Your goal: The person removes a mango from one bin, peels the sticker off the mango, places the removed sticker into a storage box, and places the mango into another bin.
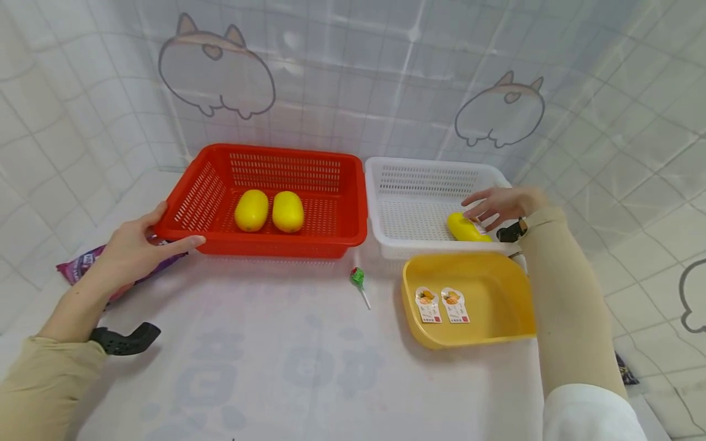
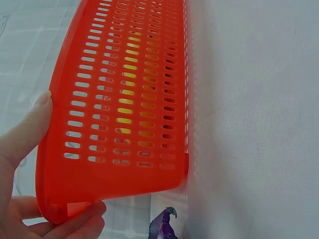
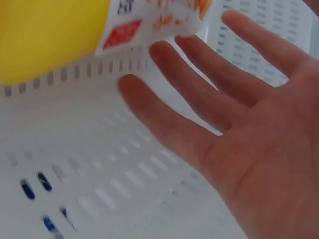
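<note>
My left hand [image 1: 132,251] grips the front left corner of the red basket [image 1: 276,246]; in the left wrist view the thumb lies along its rim and fingers curl beneath. Two yellow oval fruits, one of them the left fruit [image 1: 251,211], lie inside. Over the white basket [image 1: 405,211], my right hand [image 1: 499,202] has its fingers spread beside a yellow fruit [image 1: 462,226] with a printed sticker [image 3: 154,22]. In the right wrist view the fingertips are right by that sticker, and nothing is held in the palm.
A yellow tub [image 1: 485,306] with two fruit stickers [image 1: 454,306] stands in front of the white basket. Between the baskets and nearer me lies a green-wrapped lollipop [image 1: 357,277]. A purple packet [image 1: 83,263] lies behind my left hand. A tiled-pattern curtain [image 1: 331,79] rises behind the baskets.
</note>
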Demonstrator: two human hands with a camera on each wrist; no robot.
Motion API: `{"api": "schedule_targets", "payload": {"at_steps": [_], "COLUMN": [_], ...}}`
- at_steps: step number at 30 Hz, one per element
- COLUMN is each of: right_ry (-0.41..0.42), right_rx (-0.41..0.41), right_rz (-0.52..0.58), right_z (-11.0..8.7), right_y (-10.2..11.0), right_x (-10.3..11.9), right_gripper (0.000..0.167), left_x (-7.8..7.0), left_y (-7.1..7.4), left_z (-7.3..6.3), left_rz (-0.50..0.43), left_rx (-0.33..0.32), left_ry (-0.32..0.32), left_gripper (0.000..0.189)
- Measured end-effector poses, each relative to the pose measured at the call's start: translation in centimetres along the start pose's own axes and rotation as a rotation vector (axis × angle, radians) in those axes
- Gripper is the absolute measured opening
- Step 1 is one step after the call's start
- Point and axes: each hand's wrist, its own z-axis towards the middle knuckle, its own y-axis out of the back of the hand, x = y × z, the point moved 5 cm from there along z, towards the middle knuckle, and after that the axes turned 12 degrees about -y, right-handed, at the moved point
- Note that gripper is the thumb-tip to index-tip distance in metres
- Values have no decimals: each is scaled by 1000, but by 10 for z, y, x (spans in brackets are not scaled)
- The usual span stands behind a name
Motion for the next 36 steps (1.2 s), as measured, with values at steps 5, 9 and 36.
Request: {"api": "schedule_targets", "payload": {"at_steps": [5,9,36], "right_ry": [-19,-31,-87], "right_rx": [22,19,57], "right_rz": [-87,-112,-137], "right_z": [4,5,8], "right_y": [-9,-12,-18], "right_x": [2,4,4], "right_gripper": [81,84,94], "left_x": [-2,-3,-5], "left_y": [0,0,0], "left_z": [0,0,-2], "left_rz": [3,4,18], "left_rx": [1,-2,6], "left_ry": [-7,-7,-11], "left_gripper": [110,110,111]}}
